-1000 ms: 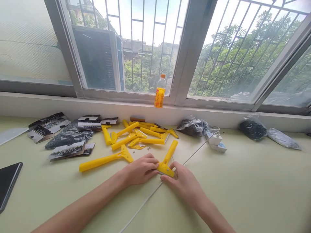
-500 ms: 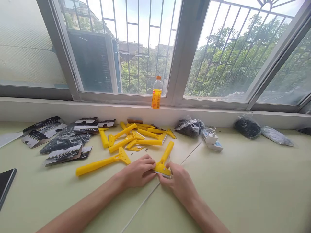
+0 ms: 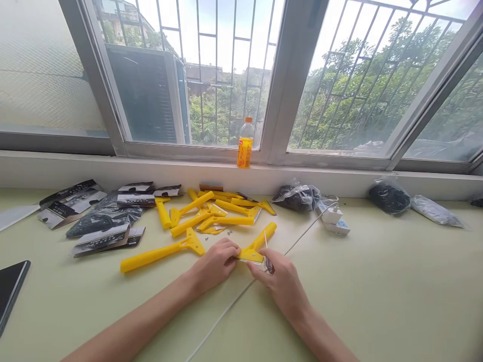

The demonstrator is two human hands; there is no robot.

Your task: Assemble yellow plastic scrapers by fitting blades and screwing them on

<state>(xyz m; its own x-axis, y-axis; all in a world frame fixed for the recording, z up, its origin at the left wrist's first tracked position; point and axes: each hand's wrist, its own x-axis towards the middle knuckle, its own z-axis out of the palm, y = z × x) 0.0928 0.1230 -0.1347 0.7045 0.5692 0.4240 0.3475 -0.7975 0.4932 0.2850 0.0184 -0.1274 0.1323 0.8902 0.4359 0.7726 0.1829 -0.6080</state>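
Observation:
A yellow scraper (image 3: 252, 255) with a metal blade along its head lies in front of me, its handle pointing away to the upper right. My left hand (image 3: 217, 259) is closed on the left end of the scraper's head. At the head's right end, the thumb and forefinger of my right hand (image 3: 281, 276) are bent close to the blade edge. That hand also holds a small screwdriver (image 3: 268, 262), its thin shaft sticking up and its dark handle partly hidden by the fingers. Another yellow scraper (image 3: 162, 253) rests left of my hands. Small screws (image 3: 229, 232) lie beyond them.
Several yellow scrapers (image 3: 211, 213) are heaped near the wall. Torn black-and-white packaging (image 3: 101, 240) and dark plastic bags lie left. A white cord (image 3: 230, 305) runs under my right hand to a power strip (image 3: 334, 223). A phone (image 3: 11, 286) sits far left, an orange drink bottle (image 3: 245, 148) on the sill.
The scraper has tilted further to the right and its head has risen slightly. My right fingers have shifted at its end, and the screwdriver shows more clearly now.

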